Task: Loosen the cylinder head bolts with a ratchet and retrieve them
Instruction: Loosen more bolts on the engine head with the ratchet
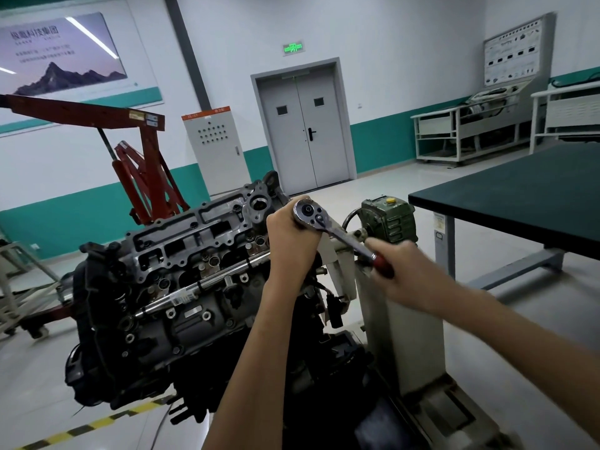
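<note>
Just past the left hand [292,238], ratchet [337,233] head is sitting face-up, chrome shank running down-right into the right hand [402,274]. Left hand is wrapping its fingers round the ratchet head from the left, wrist bent, forearm rising steeply from the bottom edge. Right hand is gripping the red handle end, fingers curled round it, arm reaching in from lower right, nearly straight, and it's blurring. Socket and bolt are hiding under the left hand, so can't tell which bolt. Cylinder head [198,251] is lying left of and below the left hand, tilted, top face exposed. Engine stand [402,326] is standing under the right hand, green gearbox [391,222] sitting just behind it. Dark table [519,196] is standing right of both hands, red hoist [146,157] well off to the left.
</note>
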